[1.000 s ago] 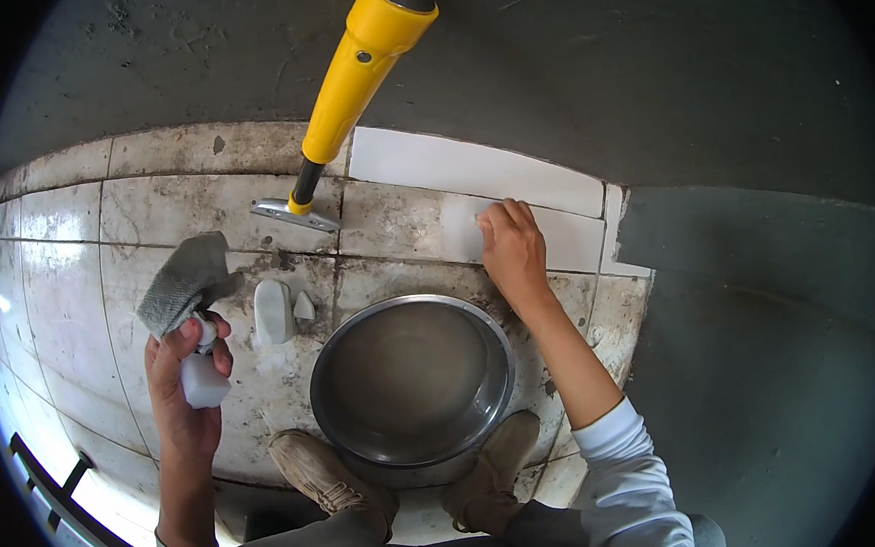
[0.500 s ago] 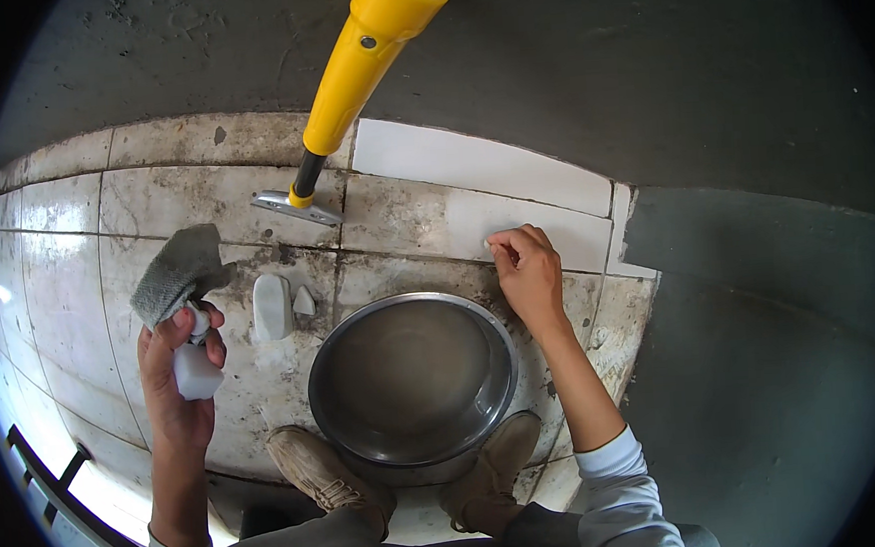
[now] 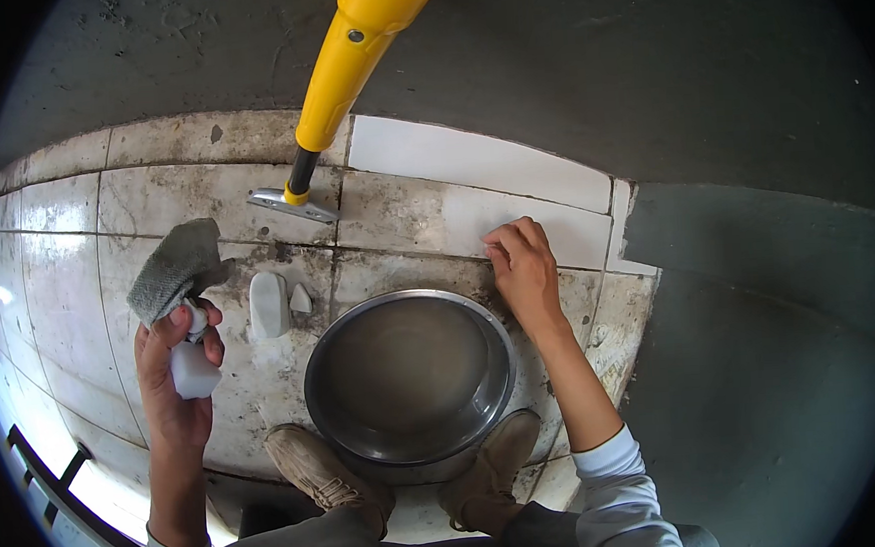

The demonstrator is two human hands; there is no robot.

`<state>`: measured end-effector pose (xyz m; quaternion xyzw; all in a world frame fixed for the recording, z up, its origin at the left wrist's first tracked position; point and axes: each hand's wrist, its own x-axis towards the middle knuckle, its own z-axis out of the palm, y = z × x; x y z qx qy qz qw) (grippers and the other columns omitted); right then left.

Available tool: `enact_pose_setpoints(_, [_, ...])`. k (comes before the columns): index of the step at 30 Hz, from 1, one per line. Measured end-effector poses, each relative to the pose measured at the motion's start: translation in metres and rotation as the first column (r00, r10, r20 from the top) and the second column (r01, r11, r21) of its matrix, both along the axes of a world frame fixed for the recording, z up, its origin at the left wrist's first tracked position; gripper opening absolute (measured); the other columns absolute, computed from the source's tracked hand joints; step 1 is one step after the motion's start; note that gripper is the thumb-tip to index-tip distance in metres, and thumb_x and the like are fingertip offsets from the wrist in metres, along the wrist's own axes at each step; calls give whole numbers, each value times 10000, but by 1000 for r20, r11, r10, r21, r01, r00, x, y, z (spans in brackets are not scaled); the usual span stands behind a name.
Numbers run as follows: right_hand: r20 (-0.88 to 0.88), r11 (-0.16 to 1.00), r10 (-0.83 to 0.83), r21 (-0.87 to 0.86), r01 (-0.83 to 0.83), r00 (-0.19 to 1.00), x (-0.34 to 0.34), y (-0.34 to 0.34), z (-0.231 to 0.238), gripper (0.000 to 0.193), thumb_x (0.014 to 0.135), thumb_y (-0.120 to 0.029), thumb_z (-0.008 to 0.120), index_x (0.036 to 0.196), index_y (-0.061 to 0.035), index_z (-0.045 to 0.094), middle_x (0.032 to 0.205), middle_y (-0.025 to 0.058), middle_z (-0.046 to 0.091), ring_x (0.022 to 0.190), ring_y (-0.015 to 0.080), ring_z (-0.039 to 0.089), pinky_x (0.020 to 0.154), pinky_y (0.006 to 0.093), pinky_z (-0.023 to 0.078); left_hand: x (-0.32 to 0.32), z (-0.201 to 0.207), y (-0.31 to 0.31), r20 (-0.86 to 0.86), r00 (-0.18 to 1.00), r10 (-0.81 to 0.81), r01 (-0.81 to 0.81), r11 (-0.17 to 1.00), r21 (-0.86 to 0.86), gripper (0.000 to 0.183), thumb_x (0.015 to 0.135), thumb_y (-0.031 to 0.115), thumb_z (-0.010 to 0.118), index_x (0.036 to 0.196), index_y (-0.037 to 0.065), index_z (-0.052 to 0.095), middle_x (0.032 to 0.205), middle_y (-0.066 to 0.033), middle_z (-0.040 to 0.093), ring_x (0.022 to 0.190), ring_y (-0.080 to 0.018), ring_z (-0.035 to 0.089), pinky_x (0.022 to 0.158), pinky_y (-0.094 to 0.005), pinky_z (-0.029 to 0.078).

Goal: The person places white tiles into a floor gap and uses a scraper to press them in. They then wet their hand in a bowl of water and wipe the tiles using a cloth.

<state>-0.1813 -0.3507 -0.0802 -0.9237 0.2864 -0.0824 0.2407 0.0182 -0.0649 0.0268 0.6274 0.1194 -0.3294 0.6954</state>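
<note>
Right hand could drop its thinly pinched white fragment; left hand, nine o'clock of basin, holds cloth, white object.

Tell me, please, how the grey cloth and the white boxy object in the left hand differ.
The grey cloth is textured and floppy-edged, while the white boxy object looks smooth, with a squarish body. The grey cloth pokes out above the left hand, whereas the white boxy object sits lower, by the palm. Both are held in that hand.
</note>
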Motion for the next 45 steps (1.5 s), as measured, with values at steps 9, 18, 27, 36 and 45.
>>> enact_pose_setpoints(9, [-65, 971, 23, 239, -7, 998, -3, -9, 5, 85, 772, -1, 631, 833, -39, 584, 766, 99, 573, 739, 290, 590, 677, 395, 483, 1, 0, 4, 10, 1000, 15, -15, 1000, 11, 264, 832, 253, 639, 955, 30, 568, 801, -93, 616, 549, -93, 531, 527, -201, 412])
enact_pose_setpoints(18, [-61, 955, 206, 229, -188, 977, 16, 4, 9, 153, 793, 39, 569, 894, -41, 488, 781, 149, 567, 760, 338, 586, 672, 430, 477, 2, 2, 7, 29, 999, 27, -28, 999, 23, 272, 830, 254, 632, 974, 33, 564, 804, -90, 616, 548, -92, 523, 523, -201, 407])
enact_pose_setpoints(27, [-98, 927, 313, 249, -282, 944, 27, -6, 13, 158, 802, 40, 584, 892, -40, 482, 819, 143, 588, 774, 334, 597, 667, 410, 475, 3, 3, 4, 32, 999, 3, -3, 1000, 20, 280, 839, 256, 619, 993, 30, 557, 813, -88, 611, 562, -94, 520, 536, -203, 404])
enact_pose_setpoints(36, [-124, 904, 362, 290, -315, 924, 33, -5, 16, 153, 801, 43, 576, 895, -40, 488, 829, 152, 590, 775, 334, 599, 673, 410, 467, 3, 4, 5, 27, 1000, 0, 0, 1000, 2, 267, 842, 257, 615, 974, 30, 568, 810, -93, 612, 561, -94, 521, 538, -207, 408])
enact_pose_setpoints(45, [-138, 908, 352, 292, -302, 926, 34, -3, 16, 140, 808, 29, 577, 898, -40, 495, 827, 144, 593, 780, 330, 601, 681, 411, 465, 4, 3, 6, 25, 1000, 1, -1, 1000, -3, 258, 834, 255, 619, 958, 34, 567, 811, -93, 617, 559, -91, 522, 537, -205, 407])
